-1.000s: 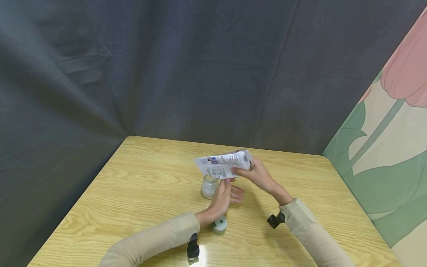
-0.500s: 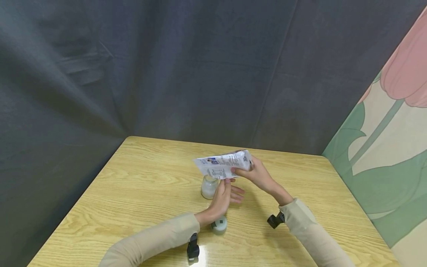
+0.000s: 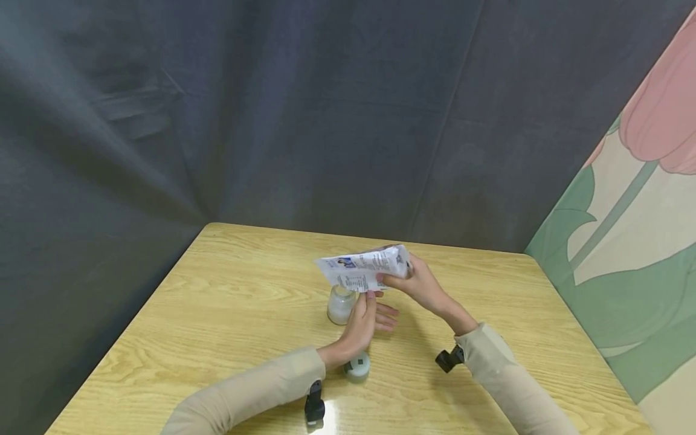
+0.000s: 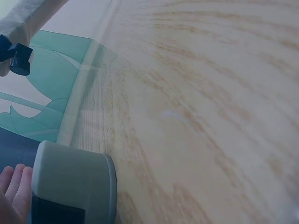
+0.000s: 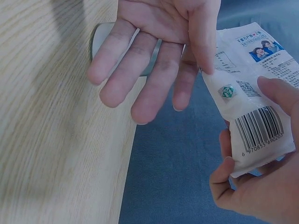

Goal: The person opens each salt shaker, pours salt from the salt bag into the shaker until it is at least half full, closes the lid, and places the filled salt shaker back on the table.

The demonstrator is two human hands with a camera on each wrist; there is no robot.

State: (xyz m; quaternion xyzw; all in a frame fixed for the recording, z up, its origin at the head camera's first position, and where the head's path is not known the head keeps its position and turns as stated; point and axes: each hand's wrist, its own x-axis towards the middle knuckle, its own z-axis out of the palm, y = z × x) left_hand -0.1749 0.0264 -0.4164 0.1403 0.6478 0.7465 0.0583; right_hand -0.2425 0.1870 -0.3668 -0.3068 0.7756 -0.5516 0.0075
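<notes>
My right hand [image 3: 421, 287] grips a white printed packet [image 3: 364, 269] at its right end, thumb on top. The packet is tilted, its left end over a small glass jar [image 3: 341, 307] with white contents. Beside the jar, my left hand [image 3: 361, 320] has its thumb at the packet's lower edge. In the right wrist view, the left hand [image 5: 159, 51] has straight, spread fingers in front of the jar, and the packet [image 5: 257, 93] shows a barcode. Whether anything flows from the packet cannot be seen.
A pale grey-green round container or lid [image 3: 357, 367] stands by my left wrist, seen closer in the left wrist view [image 4: 70, 182]. The wooden table [image 3: 244, 284] ends at a dark curtain [image 3: 326, 121] behind. A flower-patterned cloth [image 3: 625, 241] hangs on the right.
</notes>
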